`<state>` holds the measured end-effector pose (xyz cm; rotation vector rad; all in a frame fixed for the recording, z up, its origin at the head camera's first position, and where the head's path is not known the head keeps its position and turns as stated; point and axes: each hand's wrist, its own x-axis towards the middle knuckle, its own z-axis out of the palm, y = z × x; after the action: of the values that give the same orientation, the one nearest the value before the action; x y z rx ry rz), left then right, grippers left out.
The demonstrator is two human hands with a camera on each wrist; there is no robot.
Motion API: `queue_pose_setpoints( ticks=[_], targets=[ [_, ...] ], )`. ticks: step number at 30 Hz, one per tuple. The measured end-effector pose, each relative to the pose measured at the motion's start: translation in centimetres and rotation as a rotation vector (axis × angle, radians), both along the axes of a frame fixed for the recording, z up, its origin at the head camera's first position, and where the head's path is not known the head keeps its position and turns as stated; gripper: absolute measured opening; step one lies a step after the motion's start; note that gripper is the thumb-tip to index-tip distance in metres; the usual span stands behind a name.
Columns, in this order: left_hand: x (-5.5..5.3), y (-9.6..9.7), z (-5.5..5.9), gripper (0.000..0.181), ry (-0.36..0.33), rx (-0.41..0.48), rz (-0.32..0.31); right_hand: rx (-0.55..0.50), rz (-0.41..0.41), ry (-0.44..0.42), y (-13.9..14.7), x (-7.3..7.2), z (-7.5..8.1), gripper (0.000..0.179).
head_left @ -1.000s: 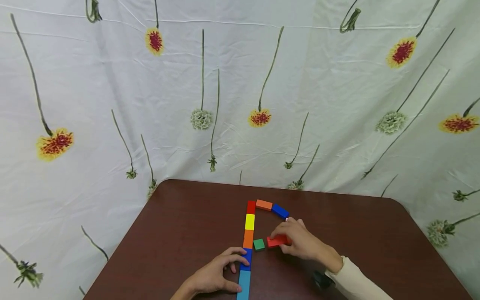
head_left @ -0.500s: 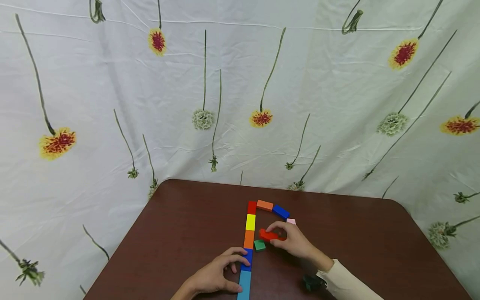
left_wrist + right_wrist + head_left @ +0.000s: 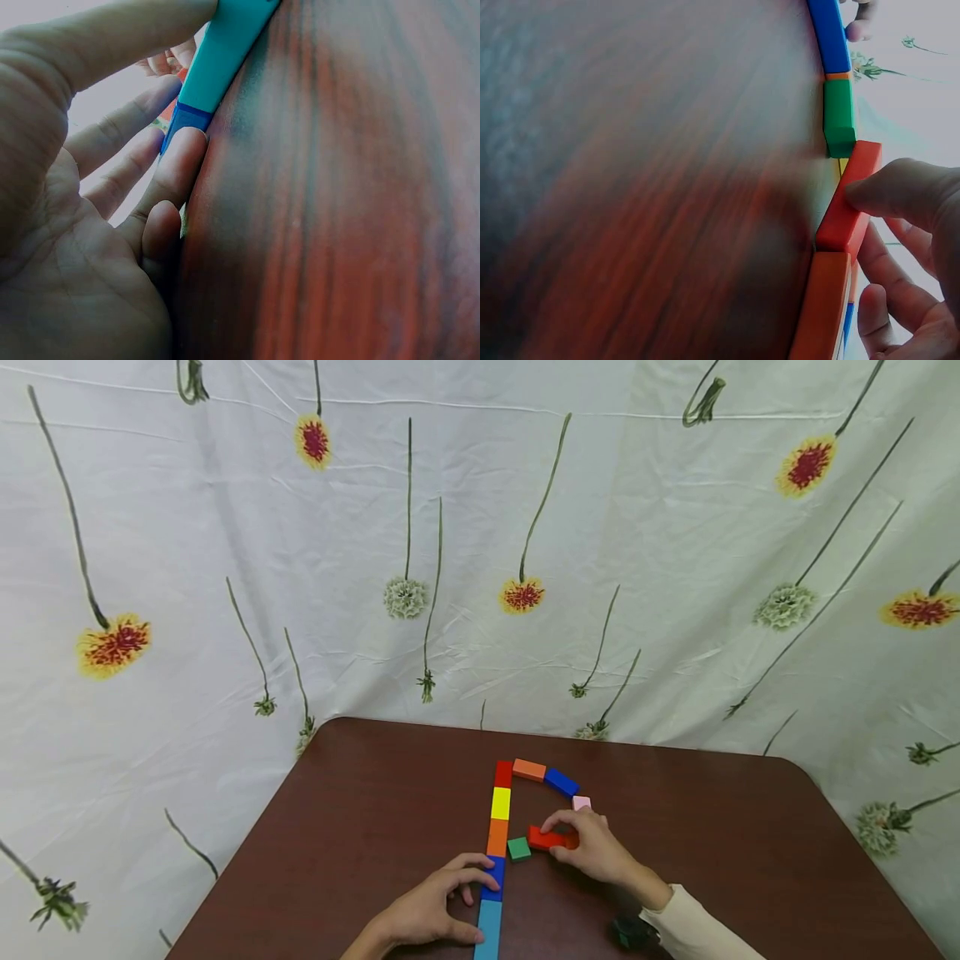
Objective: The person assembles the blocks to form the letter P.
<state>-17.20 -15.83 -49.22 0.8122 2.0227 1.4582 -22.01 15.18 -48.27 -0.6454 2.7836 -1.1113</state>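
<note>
My right hand (image 3: 600, 853) pinches a red block (image 3: 543, 837) between thumb and fingers, low at the table. One end of it sits near a green block (image 3: 519, 849); in the right wrist view, its other end meets an orange block (image 3: 821, 307). My left hand (image 3: 438, 906) rests along a straight column of blocks. Its thumb is at the light blue block (image 3: 488, 928), and its outstretched fingers touch the blue block (image 3: 189, 118). Farther up the column lie an orange block (image 3: 497, 837), a yellow block (image 3: 500, 803) and a red end block (image 3: 503, 774).
From the column's top, an orange block (image 3: 529, 769), a blue block (image 3: 562, 782) and a pink block (image 3: 581, 802) curve to the right. The brown table (image 3: 375, 827) ends at a flower-printed cloth (image 3: 465, 543). A dark object (image 3: 633, 932) is by the right sleeve.
My right hand moved the red block left and up toward the column, then back slightly right and down beside the green block. My left hand has stayed put.
</note>
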Motion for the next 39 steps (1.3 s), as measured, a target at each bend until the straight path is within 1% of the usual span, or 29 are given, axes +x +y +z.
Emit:
queue_pose_setpoints(
  ticks=[4,11,15,20,22,25,31,34,39],
  targets=[
    [0.0,0.0,0.0,0.042,-0.006,-0.003,0.005,0.023,-0.003,0.015,0.1,0.0,0.0,0.021],
    [0.0,0.0,0.0,0.041,-0.015,0.008,-0.001,0.055,0.021,0.039,0.2,0.0,0.3,0.022],
    [0.1,-0.1,0.0,0.041,-0.01,0.009,-0.001,0.079,0.035,0.087,-0.1,0.1,0.4,0.023],
    [0.1,-0.1,-0.1,0.041,-0.009,0.008,0.001,0.071,0.074,0.147,-1.1,0.0,0.5,0.026],
    [0.1,-0.1,-0.1,0.041,-0.012,0.009,0.001,0.074,0.096,0.148,-1.5,-0.1,0.6,0.027],
    [0.1,-0.1,-0.1,0.041,-0.017,0.007,0.002,0.09,0.119,0.127,-2.2,-0.2,0.6,0.028],
    [-0.1,0.0,0.0,0.04,-0.023,0.0,0.003,0.125,0.119,0.082,-2.9,-0.3,0.3,0.028],
    [-0.1,0.0,0.0,0.04,-0.024,-0.001,-0.001,0.12,0.112,0.084,-2.9,-0.3,0.2,0.026],
    [-0.1,-0.1,0.0,0.04,-0.028,0.001,-0.003,0.112,0.101,0.118,-3.0,-0.4,0.2,0.023]
  ],
)
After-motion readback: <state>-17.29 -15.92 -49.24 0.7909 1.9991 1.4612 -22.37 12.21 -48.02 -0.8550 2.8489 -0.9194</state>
